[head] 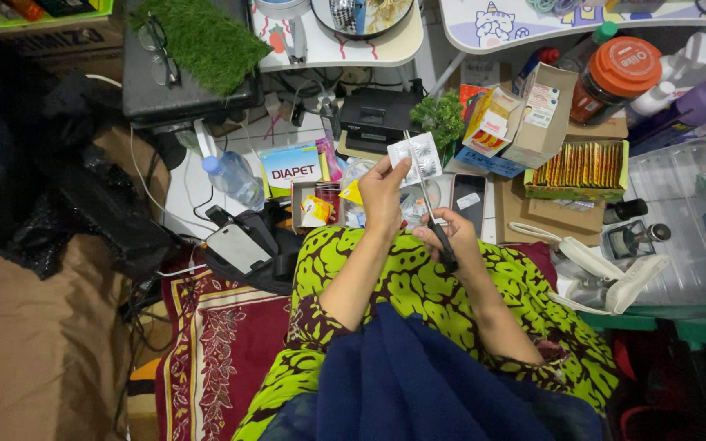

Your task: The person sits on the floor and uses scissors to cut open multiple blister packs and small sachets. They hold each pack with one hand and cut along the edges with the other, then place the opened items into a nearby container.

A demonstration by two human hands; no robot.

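Left hand: the left hand (383, 192) is raised above the lap, fingers pinched on the lower left corner of a silvery blister pack (417, 158), which stands up at about 1 o'clock from the fingertips.
Right hand: the right hand (451, 238) is closed around the dark handles of a pair of scissors (430, 202), fingers curled through the loops.
Scissors axis: long and thin, running from the handles at 5 o'clock up to the tips at 11 o'clock; the blades look nearly closed, though how far they part I cannot tell.
Key relation: the blade line crosses the blister pack near its middle, so the pack lies at 11 o'clock from the right hand and just beside the blade tips.
Nearer hand: the left, already touching the pack.
Surroundings: a small open box (318, 206) of packets at 9 o'clock from the left hand; a dark phone (469, 200) at 1 o'clock from the right.
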